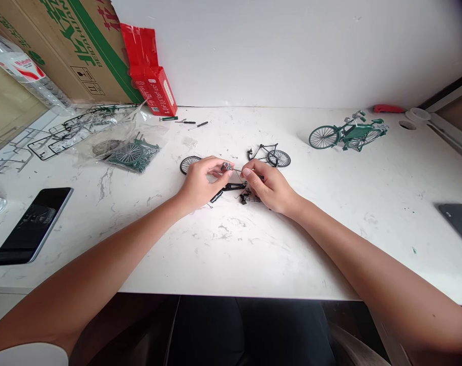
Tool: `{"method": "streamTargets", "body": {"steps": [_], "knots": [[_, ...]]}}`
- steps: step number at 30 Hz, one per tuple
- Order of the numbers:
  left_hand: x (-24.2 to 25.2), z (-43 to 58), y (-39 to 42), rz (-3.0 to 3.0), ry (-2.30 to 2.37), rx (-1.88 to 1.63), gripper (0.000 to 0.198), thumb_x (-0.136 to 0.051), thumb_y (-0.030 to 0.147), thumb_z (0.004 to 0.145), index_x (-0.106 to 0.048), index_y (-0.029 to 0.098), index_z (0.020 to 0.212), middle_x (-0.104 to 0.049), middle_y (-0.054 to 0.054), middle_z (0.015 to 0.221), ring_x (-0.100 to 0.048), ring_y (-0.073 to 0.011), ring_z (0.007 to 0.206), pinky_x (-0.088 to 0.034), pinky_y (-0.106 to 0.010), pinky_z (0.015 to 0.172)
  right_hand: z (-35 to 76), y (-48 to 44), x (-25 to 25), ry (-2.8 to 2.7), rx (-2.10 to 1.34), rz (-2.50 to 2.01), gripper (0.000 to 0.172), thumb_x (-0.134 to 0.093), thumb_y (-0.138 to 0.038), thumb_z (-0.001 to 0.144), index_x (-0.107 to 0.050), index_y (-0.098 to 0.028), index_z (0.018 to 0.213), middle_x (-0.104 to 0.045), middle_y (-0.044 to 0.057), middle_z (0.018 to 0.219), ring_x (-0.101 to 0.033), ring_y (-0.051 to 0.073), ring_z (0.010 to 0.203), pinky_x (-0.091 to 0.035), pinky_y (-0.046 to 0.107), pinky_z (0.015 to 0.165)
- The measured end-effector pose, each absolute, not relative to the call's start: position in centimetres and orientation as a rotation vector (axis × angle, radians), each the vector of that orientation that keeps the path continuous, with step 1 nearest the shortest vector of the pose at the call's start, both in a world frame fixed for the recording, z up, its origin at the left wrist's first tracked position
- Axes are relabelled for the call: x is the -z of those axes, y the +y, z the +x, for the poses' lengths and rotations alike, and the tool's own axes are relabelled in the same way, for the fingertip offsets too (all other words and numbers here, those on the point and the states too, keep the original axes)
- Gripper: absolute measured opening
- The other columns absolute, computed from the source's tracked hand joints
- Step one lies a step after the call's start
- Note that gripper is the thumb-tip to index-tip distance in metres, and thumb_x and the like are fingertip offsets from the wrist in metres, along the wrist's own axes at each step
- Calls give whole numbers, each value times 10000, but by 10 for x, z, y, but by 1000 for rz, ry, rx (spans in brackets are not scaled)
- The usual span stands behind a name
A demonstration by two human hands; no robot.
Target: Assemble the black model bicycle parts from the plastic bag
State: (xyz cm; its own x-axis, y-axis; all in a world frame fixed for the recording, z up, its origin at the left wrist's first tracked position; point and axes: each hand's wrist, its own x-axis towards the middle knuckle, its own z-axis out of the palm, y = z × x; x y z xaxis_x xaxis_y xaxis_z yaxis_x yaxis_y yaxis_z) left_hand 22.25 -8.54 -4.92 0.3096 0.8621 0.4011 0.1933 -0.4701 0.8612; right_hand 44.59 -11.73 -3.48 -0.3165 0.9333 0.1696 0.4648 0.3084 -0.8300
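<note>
Over the middle of the white table, my left hand (206, 180) pinches a small dark grey model part (226, 166) with a bit of red on it. The fingers of my right hand (271, 185) are closed around a thin screwdriver (237, 170), whose tip meets that part; most of its handle is hidden. Below the hands lie black model bicycle pieces (234, 187), partly covered by my fingers. A black spoked wheel (190, 163) shows behind my left hand. Beyond my right hand rests a black bicycle frame (267, 151) with one wheel.
A green model bicycle (348, 134) stands at the back right. At left are a plastic bag of green parts (133, 152), black sprues (63, 134) and a phone (31, 226). Small screwdrivers (198, 125) lie near a red packet (154, 86); a cardboard box (74, 56) stands behind.
</note>
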Motion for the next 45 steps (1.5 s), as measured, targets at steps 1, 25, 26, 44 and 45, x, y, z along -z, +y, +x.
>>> {"method": "streamTargets", "body": {"steps": [1,25,26,44,45], "knots": [[49,222,-85,1859,946,-1189,182,-756,308,937,-793,171,1051,-817,-105,1084,-796,-214,968,-656,-324,853,446,-117,36,-1887,-906,-1236,437,-447,-663,1095,-551,-243,1033,-548,-19,703,-510,171,637,-404,322,630],[54,221,-81,1849,999,-1225,188,-774,324,912,-792,178,1029,-807,-94,1037,-767,-192,892,-642,-315,805,449,-114,32,-1704,-907,-1278,512,-693,-742,935,-688,-230,929,-619,2,604,-577,185,513,-453,349,535],[54,221,-82,1847,998,-1227,191,-777,327,910,-792,177,1027,-806,-94,1034,-767,-192,888,-642,-315,802,449,-114,31,-1707,-907,-1279,516,-693,-746,933,-687,-230,927,-612,-1,592,-578,186,506,-448,347,528],[54,220,-81,1847,983,-1224,194,-775,321,922,-800,178,1051,-803,-96,1061,-776,-194,915,-654,-316,834,450,-113,31,-1776,-824,-1307,520,-635,-733,979,-656,-222,884,-577,1,607,-500,163,539,-389,334,554],[54,220,-81,1850,983,-1225,194,-776,320,922,-800,177,1051,-804,-96,1061,-775,-193,911,-654,-315,834,450,-113,31,-1777,-824,-1306,518,-635,-729,981,-653,-222,880,-579,1,603,-499,162,537,-390,334,555]]}}
